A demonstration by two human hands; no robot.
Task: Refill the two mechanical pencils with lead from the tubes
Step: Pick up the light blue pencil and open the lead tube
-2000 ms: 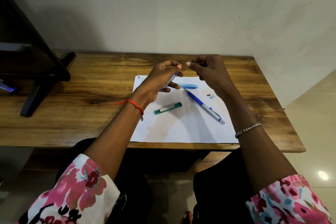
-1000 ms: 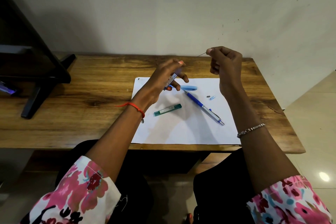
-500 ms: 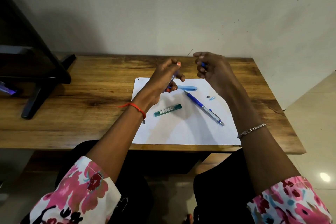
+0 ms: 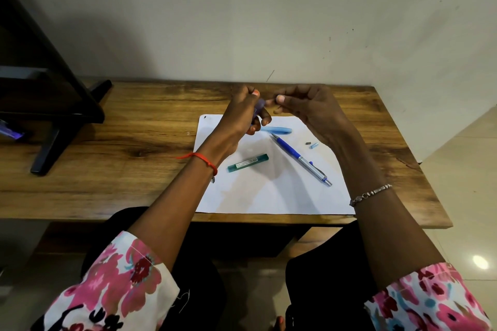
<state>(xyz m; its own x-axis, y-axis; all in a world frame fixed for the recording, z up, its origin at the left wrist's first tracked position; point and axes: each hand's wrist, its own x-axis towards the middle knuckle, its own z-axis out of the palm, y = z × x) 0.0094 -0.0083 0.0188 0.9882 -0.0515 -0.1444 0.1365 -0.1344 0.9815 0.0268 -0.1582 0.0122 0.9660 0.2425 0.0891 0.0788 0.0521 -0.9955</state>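
Head camera is showing both hands raised over the paper sheet (image 4: 269, 196). What are they holding?

The left hand (image 4: 243, 115) is curling its fingers round the barrel of the purple mechanical pencil (image 4: 259, 105), with one end pointing toward the other hand. The right hand (image 4: 309, 107) is pressing thumb against forefinger in a tight pinch, the other fingers folding in. A thin dark lead stick (image 4: 270, 76) is showing just above the two hands. I am judging that the right hand is pinching it, though the contact itself is hidden.

How is that lead going to handle?

It is looking hair-thin, so I am expecting it to be nearly weightless, stiff and very brittle. Any sideways bend is probably going to snap it. I would be pinching it lightly, close to the end that is entering, and keeping it in line with the barrel. The pencil is looking light, rigid and smooth, so a mid-barrel grip is suiting it.

And where is the rest lying?

The blue mechanical pencil (image 4: 298, 157) is lying slantwise on the sheet, under the gap between the hands and running toward the right forearm, touching neither. The green lead tube (image 4: 248, 162) is lying just beside the left wrist. The light-blue tube (image 4: 278, 130) is sitting under the left hand's fingers, and two small loose pieces (image 4: 313, 145) are sitting beneath the right hand. All of these are on the sheet, which is covering part of the wooden surface (image 4: 134, 169).
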